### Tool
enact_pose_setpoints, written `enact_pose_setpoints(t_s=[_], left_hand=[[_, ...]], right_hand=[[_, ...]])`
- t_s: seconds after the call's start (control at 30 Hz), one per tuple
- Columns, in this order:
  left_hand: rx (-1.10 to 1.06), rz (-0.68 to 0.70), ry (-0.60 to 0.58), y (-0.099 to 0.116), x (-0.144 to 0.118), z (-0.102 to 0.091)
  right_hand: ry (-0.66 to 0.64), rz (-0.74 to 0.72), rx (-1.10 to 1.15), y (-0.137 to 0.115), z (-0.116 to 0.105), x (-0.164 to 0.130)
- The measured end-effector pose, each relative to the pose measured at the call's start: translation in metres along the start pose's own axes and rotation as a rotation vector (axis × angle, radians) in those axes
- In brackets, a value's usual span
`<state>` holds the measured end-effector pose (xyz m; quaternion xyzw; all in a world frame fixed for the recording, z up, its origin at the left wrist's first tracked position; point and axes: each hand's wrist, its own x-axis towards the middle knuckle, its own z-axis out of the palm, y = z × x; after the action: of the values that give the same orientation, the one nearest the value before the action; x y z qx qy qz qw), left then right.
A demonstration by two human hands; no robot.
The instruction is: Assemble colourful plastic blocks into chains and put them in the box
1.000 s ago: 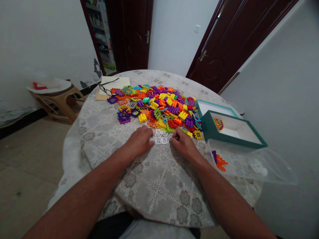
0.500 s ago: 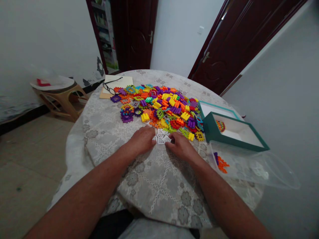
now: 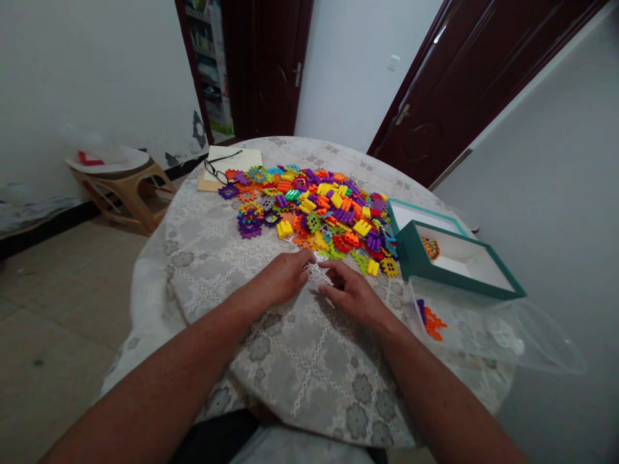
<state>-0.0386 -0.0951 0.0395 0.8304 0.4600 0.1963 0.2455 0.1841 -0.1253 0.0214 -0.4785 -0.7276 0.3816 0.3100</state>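
Note:
Several white lattice-shaped plastic pieces (image 3: 318,273) lie on the lace-covered round table (image 3: 290,361), just in front of a big pile of colourful interlocking blocks (image 3: 314,209). My left hand (image 3: 284,277) and my right hand (image 3: 349,291) press in on the white pieces from either side, fingertips pinching them together. Most of the white pieces are hidden under my fingers.
A teal box (image 3: 454,261) with a small colourful piece inside and its lid (image 3: 420,212) sit to the right. A clear plastic bag (image 3: 488,325) with orange and purple pieces lies at the right edge. Glasses (image 3: 216,171) rest on a notebook (image 3: 232,166) at the far left. A wooden stool (image 3: 120,187) stands left.
My two hands have drawn closer together, gathering the spread white pieces into a tight cluster between the fingertips. The camera view shifted slightly.

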Motion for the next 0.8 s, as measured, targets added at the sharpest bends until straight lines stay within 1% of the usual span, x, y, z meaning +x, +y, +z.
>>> enact_pose_setpoints(t_s=[0.13, 0.23, 0.33, 0.43, 0.5, 0.53, 0.63, 0.73, 0.8], left_hand=[[-0.015, -0.010, -0.009, 0.007, 0.001, 0.007], [0.016, -0.036, 0.006, 0.006, 0.003, 0.012], [0.021, -0.005, 0.013, -0.001, 0.004, 0.012], [0.110, 0.053, 0.081, -0.007, 0.003, 0.010], [0.213, 0.101, 0.111, -0.007, 0.002, 0.009], [0.265, 0.117, 0.105, -0.007, 0.001, 0.009], [0.379, 0.116, 0.041, -0.003, 0.002, 0.011], [0.437, 0.107, 0.014, -0.003, 0.008, 0.015], [0.466, 0.106, 0.015, -0.005, 0.013, 0.016]], right_hand=[[0.061, -0.010, -0.079, -0.003, 0.007, 0.001], [0.100, -0.006, -0.139, -0.004, 0.008, 0.002], [0.130, -0.014, -0.198, -0.003, 0.006, 0.002], [0.180, -0.021, -0.224, 0.000, 0.003, 0.002], [0.224, 0.032, -0.170, 0.003, 0.002, 0.002], [0.242, 0.071, -0.123, 0.005, 0.001, 0.003], [0.279, 0.177, 0.029, 0.008, -0.002, 0.006], [0.294, 0.226, 0.115, 0.010, -0.003, 0.009], [0.296, 0.226, 0.135, 0.011, -0.004, 0.010]])
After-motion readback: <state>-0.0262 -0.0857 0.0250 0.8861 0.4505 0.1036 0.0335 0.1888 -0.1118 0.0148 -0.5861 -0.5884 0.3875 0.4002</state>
